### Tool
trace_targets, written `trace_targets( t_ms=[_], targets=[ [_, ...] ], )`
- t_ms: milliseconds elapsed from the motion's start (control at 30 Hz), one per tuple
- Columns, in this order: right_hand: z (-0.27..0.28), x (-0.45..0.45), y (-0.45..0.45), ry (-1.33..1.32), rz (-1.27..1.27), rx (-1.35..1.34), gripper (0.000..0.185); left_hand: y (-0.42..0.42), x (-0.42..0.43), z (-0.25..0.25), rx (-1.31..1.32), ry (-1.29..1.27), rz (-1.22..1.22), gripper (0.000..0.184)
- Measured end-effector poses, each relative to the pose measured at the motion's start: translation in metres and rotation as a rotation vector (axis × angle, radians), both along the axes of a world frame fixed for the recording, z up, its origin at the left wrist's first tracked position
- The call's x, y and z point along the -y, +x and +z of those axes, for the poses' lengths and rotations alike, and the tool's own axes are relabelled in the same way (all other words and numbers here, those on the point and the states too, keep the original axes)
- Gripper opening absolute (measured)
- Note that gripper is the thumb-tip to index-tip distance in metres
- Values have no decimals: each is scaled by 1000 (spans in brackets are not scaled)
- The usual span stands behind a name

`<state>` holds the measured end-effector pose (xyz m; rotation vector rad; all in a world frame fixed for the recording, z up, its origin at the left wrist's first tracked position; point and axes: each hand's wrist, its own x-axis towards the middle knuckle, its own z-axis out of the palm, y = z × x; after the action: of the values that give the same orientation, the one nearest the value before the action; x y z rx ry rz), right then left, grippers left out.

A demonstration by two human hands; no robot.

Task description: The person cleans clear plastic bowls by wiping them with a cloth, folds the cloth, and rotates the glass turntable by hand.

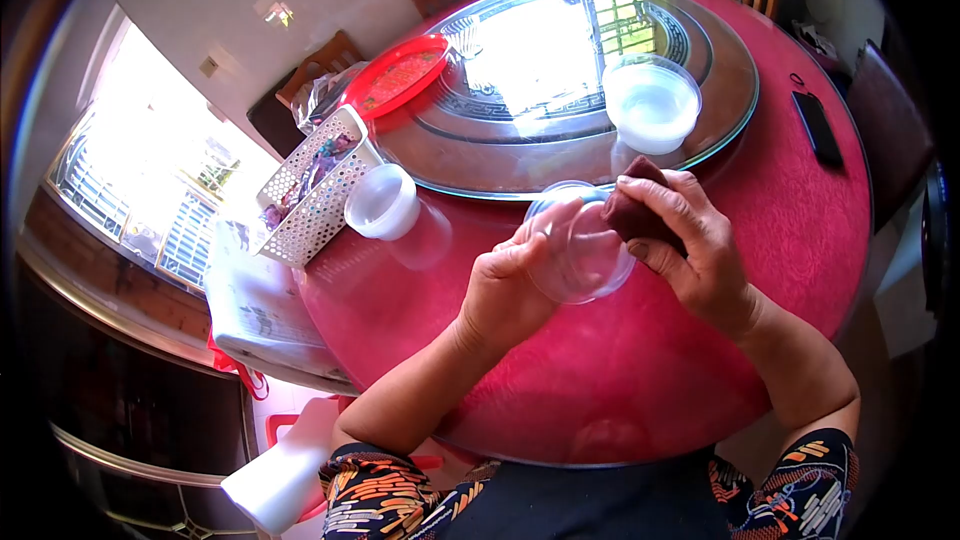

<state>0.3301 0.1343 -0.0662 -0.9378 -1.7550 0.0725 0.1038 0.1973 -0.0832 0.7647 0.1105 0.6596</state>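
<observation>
Head view: the clear plastic tub is above the near part of the red table, between both hands and tilted; the left hand grasps it by its left side, thumb and fingers around the wall, while the right hand pinches a folded brown cloth at the tub's far right rim; whether cloth and rim touch there cannot be told for certain.

The tub looks very light, thin-walled and slightly springy; its smooth plastic would probably slip if damp and dent or crack under a hard squeeze, so the firmer rim or the upper wall seems the best hold; the cloth looks soft, light and easy to bunch.

Counted, there are two hands, one cloth and one held tub, though a second nested with it cannot be ruled out; one loose tub on the left, beside one perforated white basket; one tub stack on the glass turntable, its number unclear; one red tray far left; one phone far right.
</observation>
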Motion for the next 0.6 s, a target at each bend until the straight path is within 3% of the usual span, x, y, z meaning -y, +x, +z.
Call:
trace_targets(
  t_ms=[100,300,367,433,600],
  targets=[
    [-5,0,-6,134,-85,172,47,5,4,1,41,-89,80,62],
    [3,14,-19,359,-135,460,32,8,7,-10,-29,-68,-57,59],
    [11,16,-17,291,-143,409,34,12,12,-12,0,-53,-66,59],
    [5,5,-11,193,-138,185,38,12,9,-10,-17,7,-77,58],
    [0,0,5,-414,212,-363,35,3,2,-2,43,5,-42,55]
  ],
)
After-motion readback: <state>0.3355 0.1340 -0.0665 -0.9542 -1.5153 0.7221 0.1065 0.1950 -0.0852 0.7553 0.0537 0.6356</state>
